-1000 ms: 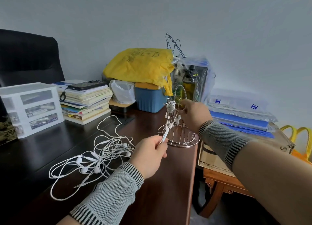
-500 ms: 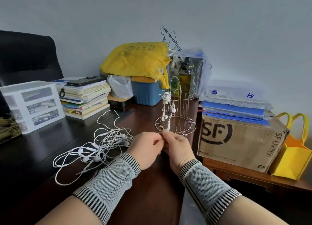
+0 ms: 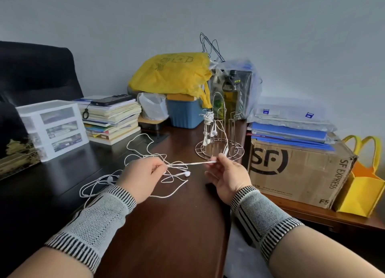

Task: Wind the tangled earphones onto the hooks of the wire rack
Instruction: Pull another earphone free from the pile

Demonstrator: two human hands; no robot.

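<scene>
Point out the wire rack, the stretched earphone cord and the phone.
wire rack [image 3: 219, 151], head view, round base.
stretched earphone cord [image 3: 191, 163], head view, midway between hands.
phone [image 3: 112, 100], head view, screen.

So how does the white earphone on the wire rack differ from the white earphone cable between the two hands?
The white earphone wound on the wire rack hangs bundled from a hook; the white earphone cable between the hands is stretched level. The first is untouched; left hand and right hand pinch the second. Both are thin and white.
</scene>
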